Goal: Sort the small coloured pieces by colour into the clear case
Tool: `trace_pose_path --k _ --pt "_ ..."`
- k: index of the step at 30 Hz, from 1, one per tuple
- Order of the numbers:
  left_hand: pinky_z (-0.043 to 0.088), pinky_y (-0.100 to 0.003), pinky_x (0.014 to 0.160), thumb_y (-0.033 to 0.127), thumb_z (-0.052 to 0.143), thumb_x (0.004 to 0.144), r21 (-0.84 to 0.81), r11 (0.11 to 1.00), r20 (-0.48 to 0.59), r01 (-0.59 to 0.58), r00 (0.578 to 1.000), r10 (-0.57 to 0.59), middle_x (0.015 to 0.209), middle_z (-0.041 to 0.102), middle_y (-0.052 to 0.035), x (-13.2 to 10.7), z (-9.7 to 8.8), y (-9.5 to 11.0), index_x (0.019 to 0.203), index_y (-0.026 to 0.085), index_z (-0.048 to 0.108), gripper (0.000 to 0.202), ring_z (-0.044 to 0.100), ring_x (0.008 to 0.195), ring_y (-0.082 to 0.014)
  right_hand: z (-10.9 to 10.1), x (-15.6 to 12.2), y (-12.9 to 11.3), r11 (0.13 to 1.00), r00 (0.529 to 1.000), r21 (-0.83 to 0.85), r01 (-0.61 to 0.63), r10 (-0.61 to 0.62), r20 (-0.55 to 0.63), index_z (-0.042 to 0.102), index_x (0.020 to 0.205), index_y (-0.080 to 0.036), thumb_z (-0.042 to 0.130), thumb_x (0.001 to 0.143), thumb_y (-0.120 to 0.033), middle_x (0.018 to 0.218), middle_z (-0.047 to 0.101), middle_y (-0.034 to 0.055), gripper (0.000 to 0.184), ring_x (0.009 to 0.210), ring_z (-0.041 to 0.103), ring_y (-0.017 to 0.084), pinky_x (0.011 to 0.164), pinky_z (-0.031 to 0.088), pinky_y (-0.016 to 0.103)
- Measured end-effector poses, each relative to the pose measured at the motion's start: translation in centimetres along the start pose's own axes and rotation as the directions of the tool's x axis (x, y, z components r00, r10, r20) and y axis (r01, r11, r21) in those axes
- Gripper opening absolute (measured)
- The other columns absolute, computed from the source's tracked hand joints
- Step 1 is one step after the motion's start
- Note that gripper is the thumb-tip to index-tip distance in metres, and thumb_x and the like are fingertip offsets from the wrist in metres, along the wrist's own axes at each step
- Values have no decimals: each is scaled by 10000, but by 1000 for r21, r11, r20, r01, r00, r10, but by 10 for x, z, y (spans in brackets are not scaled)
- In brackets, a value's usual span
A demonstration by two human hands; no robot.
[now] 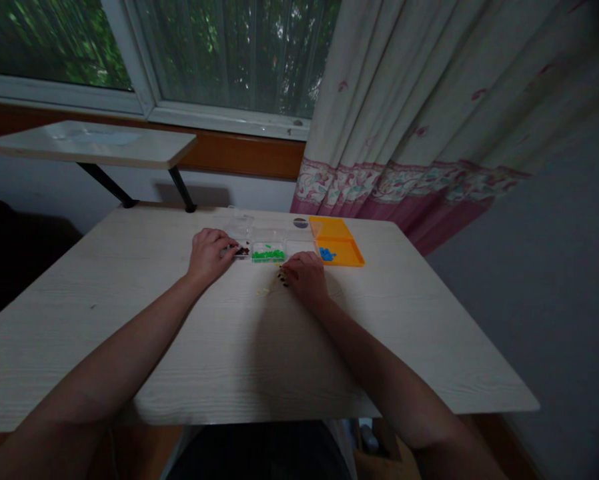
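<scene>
My left hand (210, 253) rests on the pale wooden table (129, 320) with its fingers curled at the left end of a clear compartment box (267, 245), beside a compartment of dark beads (242, 251). Green beads (268, 254) fill the middle compartment. My right hand (304, 275) lies just in front of the box, fingers pinched together over a few small dark beads (282, 280) on the table. What it pinches is too small to name. A faint yellowish strand (264, 291) lies left of that hand.
An orange lid or tray (342, 248) holding blue beads (327, 253) lies right of the clear box. A small dark round object (300, 223) sits behind it. A white shelf (89, 143) on black brackets, a window and a patterned curtain (429, 120) stand behind the table.
</scene>
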State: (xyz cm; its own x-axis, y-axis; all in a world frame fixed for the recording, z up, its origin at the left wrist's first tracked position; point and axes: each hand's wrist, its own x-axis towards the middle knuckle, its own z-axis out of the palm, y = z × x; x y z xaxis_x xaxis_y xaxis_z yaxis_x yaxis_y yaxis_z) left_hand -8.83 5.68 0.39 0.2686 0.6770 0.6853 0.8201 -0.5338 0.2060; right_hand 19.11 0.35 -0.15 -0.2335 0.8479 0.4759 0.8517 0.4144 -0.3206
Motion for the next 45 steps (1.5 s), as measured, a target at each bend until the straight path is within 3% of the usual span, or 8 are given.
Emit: trace_pose_path --k 10,29,37,45 --pt "389 -446 890 404 605 884 16 997 48 74 996 -75 961 658 -77 0 -2 3 931 231 751 231 514 1003 -271 4 1 16 980 994 193 -53 70 -82 759 860 -214 640 889 -326 877 710 46 166 877 594 199 860 421 357" --pt "388 -450 897 379 581 900 1 997 28 77 997 -77 957 661 -76 0 0 0 927 222 754 235 521 988 -264 5 1 17 971 993 238 -16 44 -111 757 843 -216 654 877 -320 855 714 50 150 856 612 205 855 424 369" --pt "382 -445 882 380 589 904 -31 999 0 13 1000 -13 963 660 -79 0 -2 9 936 230 752 224 519 995 -263 3 2 19 955 989 298 -10 54 -140 762 854 -212 664 868 -262 856 723 61 112 860 622 208 855 436 372" --pt "379 -427 893 361 598 912 -73 988 -17 -135 991 134 954 666 -61 -2 -10 38 952 253 731 176 532 975 -232 -3 2 11 894 977 441 -81 159 -142 761 809 -245 641 878 -399 843 717 47 207 856 630 204 860 457 378"
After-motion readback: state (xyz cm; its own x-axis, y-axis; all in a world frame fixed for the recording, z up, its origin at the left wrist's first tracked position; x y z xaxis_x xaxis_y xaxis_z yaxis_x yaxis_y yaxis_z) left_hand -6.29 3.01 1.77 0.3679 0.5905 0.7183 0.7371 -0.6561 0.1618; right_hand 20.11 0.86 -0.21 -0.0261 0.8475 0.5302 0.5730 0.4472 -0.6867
